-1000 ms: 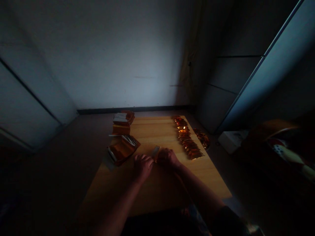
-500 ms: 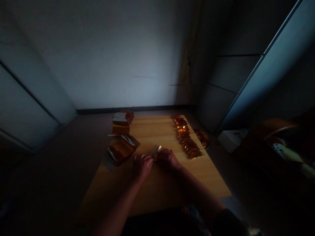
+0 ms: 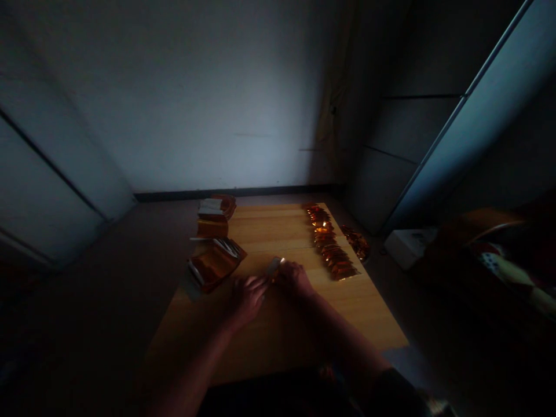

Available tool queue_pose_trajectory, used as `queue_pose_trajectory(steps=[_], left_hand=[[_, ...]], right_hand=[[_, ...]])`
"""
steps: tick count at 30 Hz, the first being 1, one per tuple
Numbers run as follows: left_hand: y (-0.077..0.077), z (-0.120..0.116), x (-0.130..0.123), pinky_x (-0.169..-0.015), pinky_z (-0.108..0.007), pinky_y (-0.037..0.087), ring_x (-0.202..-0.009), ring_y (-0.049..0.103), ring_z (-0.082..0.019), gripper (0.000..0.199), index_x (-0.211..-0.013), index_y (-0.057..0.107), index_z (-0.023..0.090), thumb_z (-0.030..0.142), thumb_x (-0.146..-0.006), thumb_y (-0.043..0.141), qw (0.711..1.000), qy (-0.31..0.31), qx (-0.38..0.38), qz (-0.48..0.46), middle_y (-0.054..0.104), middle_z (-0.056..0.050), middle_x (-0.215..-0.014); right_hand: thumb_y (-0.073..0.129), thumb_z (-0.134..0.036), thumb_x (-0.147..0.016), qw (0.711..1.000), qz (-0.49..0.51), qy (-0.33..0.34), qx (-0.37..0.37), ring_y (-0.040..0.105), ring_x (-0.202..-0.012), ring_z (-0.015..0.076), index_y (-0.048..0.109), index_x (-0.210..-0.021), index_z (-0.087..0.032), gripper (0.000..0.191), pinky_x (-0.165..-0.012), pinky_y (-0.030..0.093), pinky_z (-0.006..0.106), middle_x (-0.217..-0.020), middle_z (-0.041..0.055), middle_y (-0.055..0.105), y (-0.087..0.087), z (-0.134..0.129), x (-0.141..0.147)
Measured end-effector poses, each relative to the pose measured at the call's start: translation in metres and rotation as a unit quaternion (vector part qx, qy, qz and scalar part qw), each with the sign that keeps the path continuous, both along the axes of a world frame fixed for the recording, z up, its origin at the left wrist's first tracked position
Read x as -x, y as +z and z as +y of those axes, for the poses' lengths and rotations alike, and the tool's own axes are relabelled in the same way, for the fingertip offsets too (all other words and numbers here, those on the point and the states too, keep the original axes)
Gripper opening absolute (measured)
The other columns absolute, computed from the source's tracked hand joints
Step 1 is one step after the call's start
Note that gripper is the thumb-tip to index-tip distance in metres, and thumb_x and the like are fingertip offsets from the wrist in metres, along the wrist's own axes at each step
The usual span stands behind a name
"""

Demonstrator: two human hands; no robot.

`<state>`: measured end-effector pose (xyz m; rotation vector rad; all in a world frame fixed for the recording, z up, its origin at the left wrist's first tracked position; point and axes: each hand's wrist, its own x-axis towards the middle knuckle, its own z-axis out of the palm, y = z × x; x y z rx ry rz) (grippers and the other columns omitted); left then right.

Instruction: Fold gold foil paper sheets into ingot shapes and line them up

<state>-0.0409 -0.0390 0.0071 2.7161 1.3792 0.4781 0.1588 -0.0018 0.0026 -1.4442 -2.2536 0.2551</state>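
Observation:
A small sheet of foil paper (image 3: 273,266), pale on one face with a bright glint at its corner, lies at the middle of the wooden table. My right hand (image 3: 296,280) is closed on its right side, fingers bent over it. Against its lower left edge is my left hand (image 3: 251,293), fingers pressed together; dim light hides how firmly they pinch it. To the left lie stacks of flat copper-gold foil sheets (image 3: 216,268), some with pale faces showing. On the right a long row of folded shiny foil pieces (image 3: 330,246) leans together.
The wooden table (image 3: 269,226) stands before a pale wall. More foil pieces (image 3: 356,242) lie beyond its right edge, below table height. A white box (image 3: 406,248) is on the floor to the right, near a cabinet. The room is dark.
My left hand has shifted slightly left and down, its fingers straighter than before. My right hand stays nearly in place at the foil paper. The stacks and the row are unchanged.

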Motion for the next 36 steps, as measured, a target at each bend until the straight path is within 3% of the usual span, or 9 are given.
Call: queue_pose_trajectory(steps=[10, 25, 36], left_hand=[[-0.004, -0.008, 0.007, -0.103, -0.045, 0.034, -0.122, 0.047, -0.023, 0.054, -0.138, 0.041, 0.024, 0.018, -0.085, 0.044, 1.0, -0.024, -0.01, 0.01, 0.052, -0.007, -0.137], [-0.002, -0.007, 0.005, -0.098, -0.047, 0.039, -0.12, 0.048, -0.025, 0.046, -0.127, 0.054, 0.027, 0.016, -0.083, 0.045, 0.999, -0.032, -0.02, 0.031, 0.054, -0.005, -0.135], [-0.001, -0.009, 0.006, -0.099, -0.047, 0.038, -0.119, 0.049, -0.024, 0.051, -0.134, 0.047, 0.027, 0.018, -0.084, 0.045, 0.999, -0.036, -0.016, 0.011, 0.054, -0.006, -0.136]], right_hand=[[0.061, -0.026, -0.084, 1.0, 0.026, -0.012, -0.014, 0.055, -0.081, 0.0172, 0.066, -0.086, -0.018, 0.01, -0.072, 0.037, 0.026, -0.09, 0.0059, 0.065, -0.002, -0.003, 0.003], [0.057, -0.025, -0.087, 0.999, -0.01, -0.052, 0.013, 0.054, -0.083, 0.0173, 0.066, -0.088, -0.018, 0.012, -0.073, 0.035, 0.027, -0.092, 0.0064, 0.064, -0.001, -0.002, 0.008], [0.051, -0.023, -0.089, 0.996, -0.046, -0.066, 0.037, 0.054, -0.091, 0.0185, 0.066, -0.089, -0.018, 0.016, -0.077, 0.035, 0.028, -0.097, 0.0076, 0.064, 0.002, -0.004, 0.011]])
